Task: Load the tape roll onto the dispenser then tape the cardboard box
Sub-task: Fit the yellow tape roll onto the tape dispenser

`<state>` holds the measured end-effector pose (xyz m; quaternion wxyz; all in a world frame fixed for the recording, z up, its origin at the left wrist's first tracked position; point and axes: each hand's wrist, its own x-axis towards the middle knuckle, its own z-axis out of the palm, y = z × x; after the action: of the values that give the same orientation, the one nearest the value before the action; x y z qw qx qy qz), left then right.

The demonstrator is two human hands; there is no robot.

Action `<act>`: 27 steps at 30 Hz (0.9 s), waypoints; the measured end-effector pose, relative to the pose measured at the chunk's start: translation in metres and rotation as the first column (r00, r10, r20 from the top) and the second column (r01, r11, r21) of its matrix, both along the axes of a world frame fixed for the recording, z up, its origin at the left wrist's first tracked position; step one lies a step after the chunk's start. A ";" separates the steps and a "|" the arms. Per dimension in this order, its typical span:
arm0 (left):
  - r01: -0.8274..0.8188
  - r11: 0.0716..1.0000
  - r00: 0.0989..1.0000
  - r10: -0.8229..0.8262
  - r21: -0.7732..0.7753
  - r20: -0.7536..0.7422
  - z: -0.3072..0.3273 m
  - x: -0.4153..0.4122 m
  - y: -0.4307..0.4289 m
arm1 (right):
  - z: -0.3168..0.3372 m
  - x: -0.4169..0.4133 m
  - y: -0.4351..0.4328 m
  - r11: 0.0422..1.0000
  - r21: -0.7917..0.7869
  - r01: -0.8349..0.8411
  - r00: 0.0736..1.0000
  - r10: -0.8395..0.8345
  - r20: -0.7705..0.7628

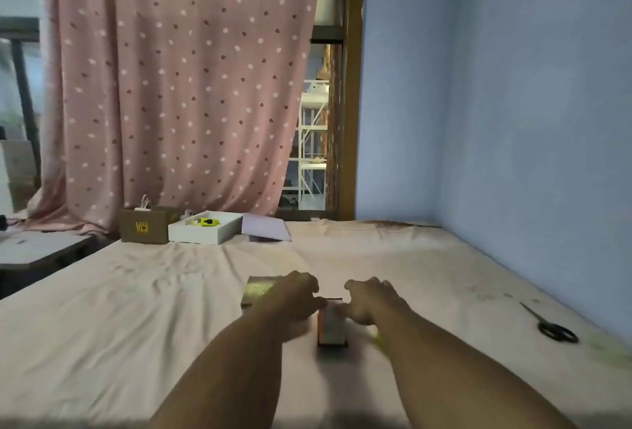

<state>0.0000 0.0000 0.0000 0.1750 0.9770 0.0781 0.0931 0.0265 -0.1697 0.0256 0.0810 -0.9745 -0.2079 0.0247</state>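
A: Fingers of left hand curl over the tape roll; right hand touches the tape dispenser, grip unclear through blur.
B: Loading step, likely. Next: seat roll on the spindle. Scissors lie far right.

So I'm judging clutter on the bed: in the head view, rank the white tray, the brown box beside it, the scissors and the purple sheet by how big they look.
1. White tray
2. Purple sheet and brown box: look alike, unranked
3. Scissors, though nearer the camera
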 end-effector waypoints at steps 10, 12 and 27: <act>-0.265 0.872 0.963 0.214 -0.411 -0.166 -0.015 0.009 -0.026 | -0.031 0.027 0.009 0.955 0.266 0.130 0.970 -0.067 -0.235; -0.283 0.826 0.959 0.234 -0.488 -0.160 -0.016 0.015 -0.027 | -0.031 0.035 0.007 0.942 0.301 0.151 0.958 -0.064 -0.280; -0.031 0.244 0.967 0.252 -0.969 0.032 -0.011 0.036 -0.015 | 0.002 0.082 -0.004 0.773 0.601 0.206 0.976 -0.116 -0.185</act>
<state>0.0363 -0.0150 -0.0105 0.7299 0.6435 0.1904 0.1300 0.1087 -0.1738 0.0276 0.4103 -0.9046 -0.1142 0.0156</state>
